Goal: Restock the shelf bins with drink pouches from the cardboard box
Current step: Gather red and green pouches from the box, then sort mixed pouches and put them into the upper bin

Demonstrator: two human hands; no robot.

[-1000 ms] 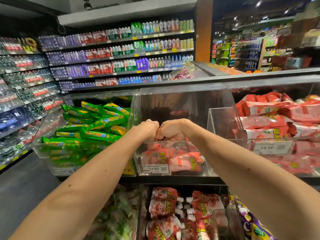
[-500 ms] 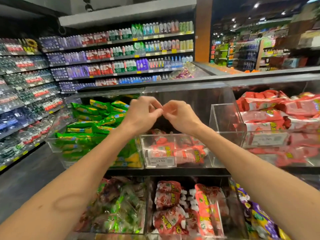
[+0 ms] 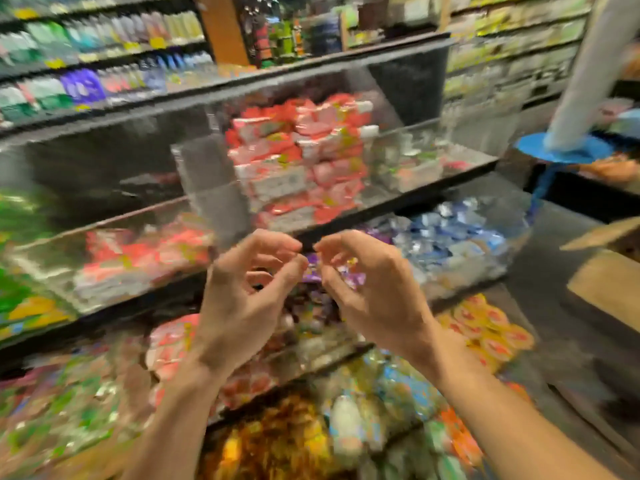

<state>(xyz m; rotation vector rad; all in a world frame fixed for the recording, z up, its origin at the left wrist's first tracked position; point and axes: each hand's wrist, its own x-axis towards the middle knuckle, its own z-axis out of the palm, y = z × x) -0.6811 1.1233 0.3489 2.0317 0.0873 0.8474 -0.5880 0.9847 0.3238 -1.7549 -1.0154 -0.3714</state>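
The head view is blurred by motion. My left hand (image 3: 242, 292) and my right hand (image 3: 367, 289) hang side by side in front of the shelf, fingers loosely curled, holding nothing. Behind them a clear shelf bin (image 3: 207, 174) holds a tall stack of red drink pouches (image 3: 304, 147). A lower clear bin (image 3: 45, 271) to the left holds a thinner layer of red pouches (image 3: 145, 251). The open cardboard box (image 3: 609, 282) stands at the right edge, apart from both hands.
Bins of blue (image 3: 453, 233), purple, orange (image 3: 485, 327) and green (image 3: 17, 230) packets fill the tiers around my hands. Bottle shelves (image 3: 104, 64) run along the back left. A person's pale sleeve (image 3: 588, 74) and a blue object (image 3: 561, 150) show at upper right.
My hands have drawn back out of the middle bin, lowered and parted slightly, fingers relaxed. The camera has swung right, bringing the cardboard box into view.
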